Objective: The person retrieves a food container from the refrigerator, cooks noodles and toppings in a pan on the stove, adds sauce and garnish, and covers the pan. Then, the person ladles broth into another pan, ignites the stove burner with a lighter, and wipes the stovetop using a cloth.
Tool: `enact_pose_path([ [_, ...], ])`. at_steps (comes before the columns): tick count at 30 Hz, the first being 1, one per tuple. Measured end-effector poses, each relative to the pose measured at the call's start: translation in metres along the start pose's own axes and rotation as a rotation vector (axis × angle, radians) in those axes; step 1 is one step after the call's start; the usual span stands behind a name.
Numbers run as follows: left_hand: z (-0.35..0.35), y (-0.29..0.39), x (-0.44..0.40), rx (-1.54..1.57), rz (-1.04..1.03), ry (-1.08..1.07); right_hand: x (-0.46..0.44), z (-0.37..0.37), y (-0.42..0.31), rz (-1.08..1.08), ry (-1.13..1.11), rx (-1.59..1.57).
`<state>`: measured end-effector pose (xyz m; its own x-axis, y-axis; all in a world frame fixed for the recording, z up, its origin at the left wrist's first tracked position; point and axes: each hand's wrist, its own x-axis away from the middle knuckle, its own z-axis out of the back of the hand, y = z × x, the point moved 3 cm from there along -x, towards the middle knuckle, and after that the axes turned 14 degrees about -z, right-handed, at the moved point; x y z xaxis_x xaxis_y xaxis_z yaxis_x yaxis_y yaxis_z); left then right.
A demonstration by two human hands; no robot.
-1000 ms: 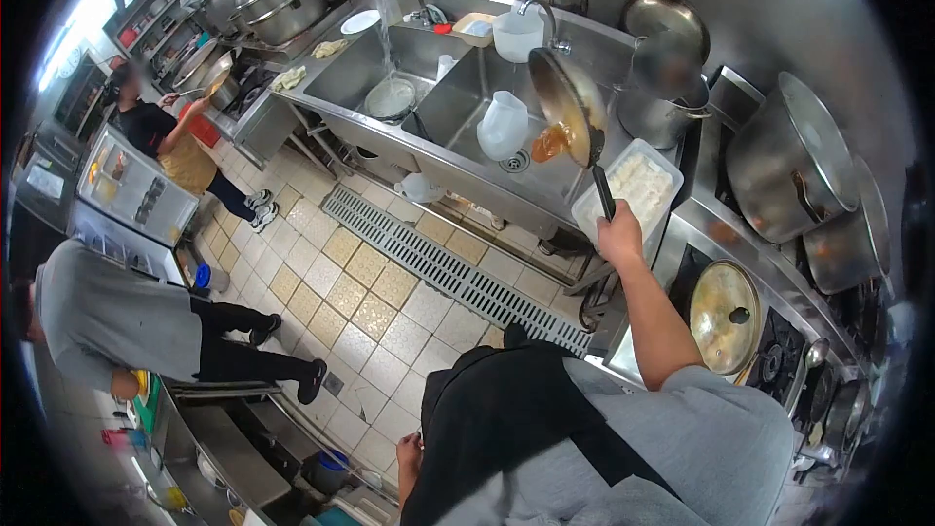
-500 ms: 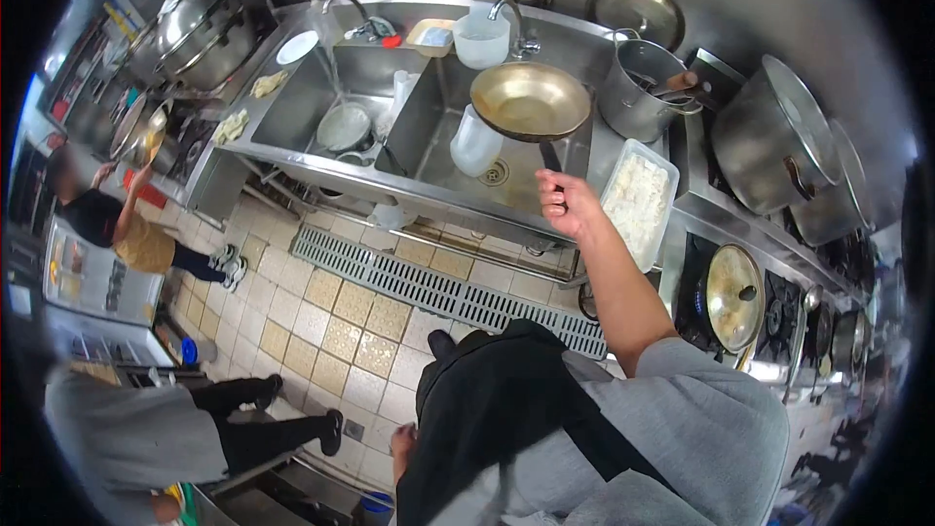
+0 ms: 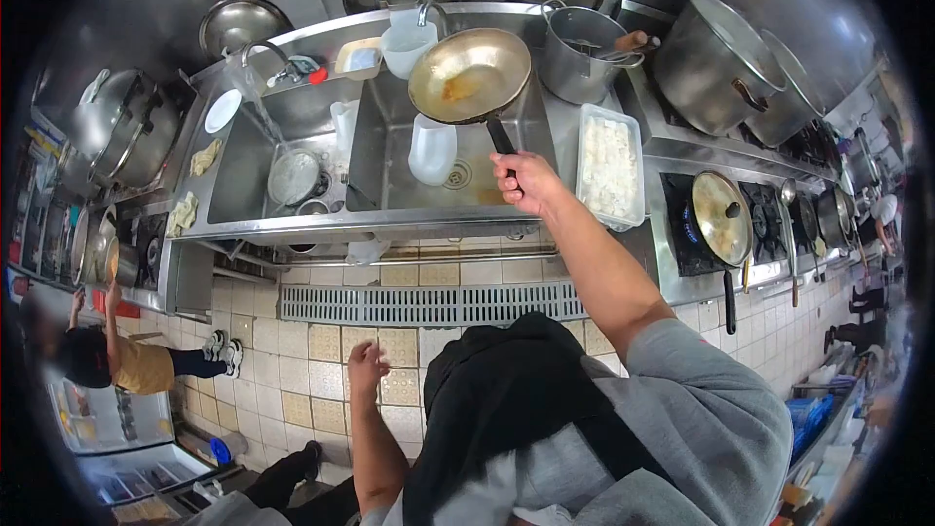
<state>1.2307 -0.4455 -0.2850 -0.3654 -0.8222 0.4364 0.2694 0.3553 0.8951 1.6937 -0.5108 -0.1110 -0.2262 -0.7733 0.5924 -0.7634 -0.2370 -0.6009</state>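
Over the right-hand sink basin (image 3: 390,192): a frying pan (image 3: 482,63) is held in the air, its inside facing the camera. Brown-orange residue (image 3: 456,89) sits on the pan's inner surface, left of centre. The right hand (image 3: 527,183) is closed around the pan's black handle (image 3: 500,136), forearm extended forward.

Left hand (image 3: 366,367): low, over the tiled floor (image 3: 326,380), fingers loosely curled and parted; hand relaxed, not clenched.

Basin below the pan: a translucent white jug (image 3: 432,151) lies beside the drain (image 3: 460,175). Behind, a white container (image 3: 409,47) is at the faucet, just left of the pan in view; whether they touch cannot be told.

Left-hand basin: water (image 3: 261,117) running from the tap; a round vessel (image 3: 294,177) stands near the stream.

Right of the right hand: a rectangular tub (image 3: 611,220) with white contents, on the steel counter; behind it a deep pot (image 3: 577,85) with utensil handles projecting. Farther right, a lidded pan (image 3: 721,219) on a burner, blue flame visible at its left edge.

Far left: a co-worker in a dark top (image 3: 88,358), both arms raised toward the stove
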Motion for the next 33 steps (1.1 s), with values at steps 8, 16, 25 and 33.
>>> enact_pose_path([
  [8,-0.219,0.216,-0.043,0.356,-0.186,-0.508,0.039,-0.059,0.042,-0.030,0.108,0.108],
  [16,-0.213,0.274,-0.068,0.458,-0.028,-0.437,0.006,-0.016,-0.043,-0.110,-0.306,0.898],
  [25,-0.165,0.283,-0.065,0.610,0.082,-0.369,-0.267,0.038,-0.206,0.128,0.354,0.284],
  [33,-0.167,0.299,-0.080,0.512,0.209,-0.322,-0.378,0.046,-0.245,0.058,0.531,0.364],
])
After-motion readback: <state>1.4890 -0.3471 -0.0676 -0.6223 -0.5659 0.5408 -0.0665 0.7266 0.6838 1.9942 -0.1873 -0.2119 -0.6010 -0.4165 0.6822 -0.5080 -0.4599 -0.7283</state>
